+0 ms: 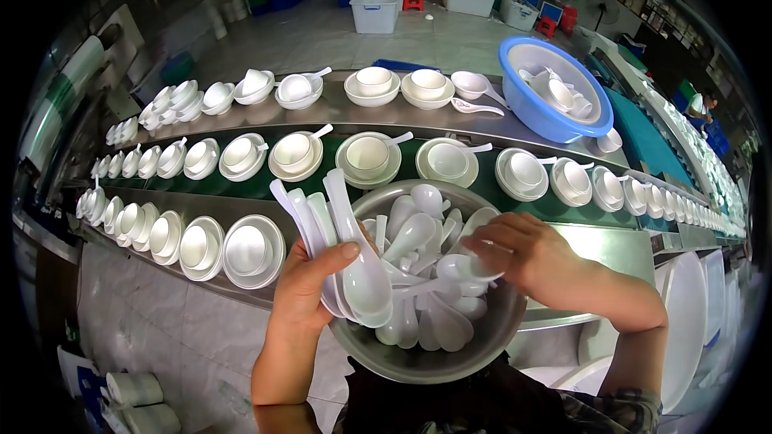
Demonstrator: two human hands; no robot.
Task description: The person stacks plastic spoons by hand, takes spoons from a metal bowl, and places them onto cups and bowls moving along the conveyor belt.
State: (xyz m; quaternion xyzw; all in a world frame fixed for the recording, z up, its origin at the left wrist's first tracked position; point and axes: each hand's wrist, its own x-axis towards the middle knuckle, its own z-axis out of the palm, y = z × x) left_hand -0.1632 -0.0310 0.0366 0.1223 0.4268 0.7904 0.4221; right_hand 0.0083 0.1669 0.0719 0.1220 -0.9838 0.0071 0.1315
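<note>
My left hand is closed around several white soup spoons, their handles pointing up and their bowls hanging over the left rim of a steel basin. Inside the basin lies a heap of loose white soup spoons. Over its right side, my right hand has its fingers curled at the bowl of a soup spoon. Motion blurs those fingertips, and the thumb is mostly hidden.
Behind the basin, a green conveyor belt carries place settings, several with spoons. Bowls on plates line the near-left ledge. More sets stand on the far steel shelf. A blue tub of spoons and bowls sits at the back right.
</note>
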